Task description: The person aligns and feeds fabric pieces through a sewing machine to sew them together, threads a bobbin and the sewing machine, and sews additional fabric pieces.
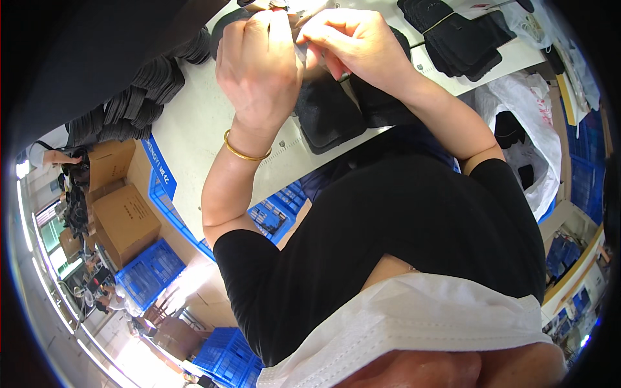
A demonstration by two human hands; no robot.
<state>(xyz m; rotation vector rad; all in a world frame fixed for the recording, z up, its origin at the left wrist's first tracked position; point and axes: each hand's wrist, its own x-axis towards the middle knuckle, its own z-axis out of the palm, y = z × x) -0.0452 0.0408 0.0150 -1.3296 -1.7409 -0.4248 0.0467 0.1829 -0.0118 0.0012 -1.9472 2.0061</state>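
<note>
Both my hands are raised close together at the far side of a white table (187, 136), under a bright light. My left hand (260, 74), with a gold bangle at its wrist, has its fingers bent and bunched; what they hold is hidden at the upper edge. Thumb and forefinger of my right hand (352, 46) are pinched together beside it, on something too small to make out. Below the hands lies a stack of black fabric pieces (328, 119), with another black stack (381, 103) beside it, partly under my right forearm.
Piles of black pieces (145, 90) line the table's left side. A tied black bundle (446, 32) lies at the far right. A white sack (548, 145) stands right of the table. Cardboard boxes (126, 223) and blue crates (150, 271) are on the left.
</note>
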